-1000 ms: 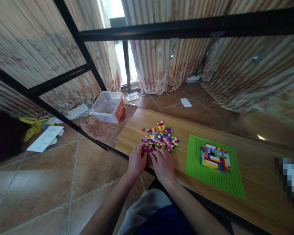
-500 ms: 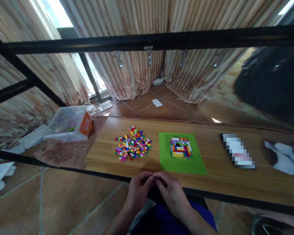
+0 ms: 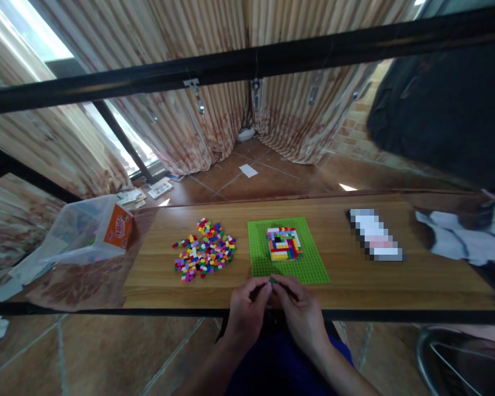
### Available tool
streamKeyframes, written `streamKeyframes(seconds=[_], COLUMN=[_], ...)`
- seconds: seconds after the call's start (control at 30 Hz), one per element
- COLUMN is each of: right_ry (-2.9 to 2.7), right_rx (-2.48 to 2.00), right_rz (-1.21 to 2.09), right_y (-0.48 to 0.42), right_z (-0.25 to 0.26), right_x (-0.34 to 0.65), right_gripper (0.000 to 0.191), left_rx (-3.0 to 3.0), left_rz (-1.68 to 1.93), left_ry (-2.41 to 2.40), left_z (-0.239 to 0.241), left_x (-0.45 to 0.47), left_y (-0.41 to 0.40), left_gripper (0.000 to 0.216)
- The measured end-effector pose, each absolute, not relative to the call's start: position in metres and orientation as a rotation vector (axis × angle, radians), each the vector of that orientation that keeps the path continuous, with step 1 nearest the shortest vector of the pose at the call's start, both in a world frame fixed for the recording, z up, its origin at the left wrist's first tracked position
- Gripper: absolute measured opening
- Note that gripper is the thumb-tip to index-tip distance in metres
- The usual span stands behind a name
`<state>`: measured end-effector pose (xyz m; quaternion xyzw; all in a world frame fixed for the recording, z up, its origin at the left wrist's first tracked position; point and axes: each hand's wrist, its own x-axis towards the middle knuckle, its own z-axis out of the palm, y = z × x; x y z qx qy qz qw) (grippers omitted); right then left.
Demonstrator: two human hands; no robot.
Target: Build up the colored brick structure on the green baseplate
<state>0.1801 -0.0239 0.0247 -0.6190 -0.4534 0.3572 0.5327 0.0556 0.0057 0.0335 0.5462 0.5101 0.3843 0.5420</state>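
My left hand (image 3: 248, 307) and my right hand (image 3: 303, 309) meet over the near edge of the table, fingertips pinched together. Between them a small dark green toy brick (image 3: 272, 281) shows, mostly covered by the fingers. Just beyond my fingers lies a green studded baseplate (image 3: 313, 264). On it stands a low square structure of multicoloured bricks (image 3: 284, 245), with a dark gap in its top. To the left, a loose pile of small coloured bricks (image 3: 208, 253) spreads over the wooden table (image 3: 157, 275).
A clear plastic box with an orange label (image 3: 119, 226) stands left of the table. A phone-like object, blurred out (image 3: 375, 234), lies at the right, with crumpled white paper (image 3: 457, 236) beyond it. A black metal bar (image 3: 231, 66) crosses above the table.
The view has turned slightly to the right. Both hands have moved a little closer to the baseplate, still pinched together, and the green brick between the fingertips now shows.
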Motion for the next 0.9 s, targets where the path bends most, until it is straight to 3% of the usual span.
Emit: streamKeyframes(seconds=[0.53, 0.9], right_ry=[-1.183, -1.510], right_rx=[-1.531, -1.751], right_rz=[0.508, 0.200], right_y=[-0.022, 0.065], right_z=[0.030, 0.043], right_x=[0.190, 0.292], right_gripper=[0.017, 0.023], left_rx=[1.473, 1.822], left_rz=[1.127, 1.110], left_ry=[1.274, 1.459], left_z=[0.034, 0.009], left_x=[0.083, 0.037], left_y=[-0.001, 0.039], left_gripper=[0.023, 0.018])
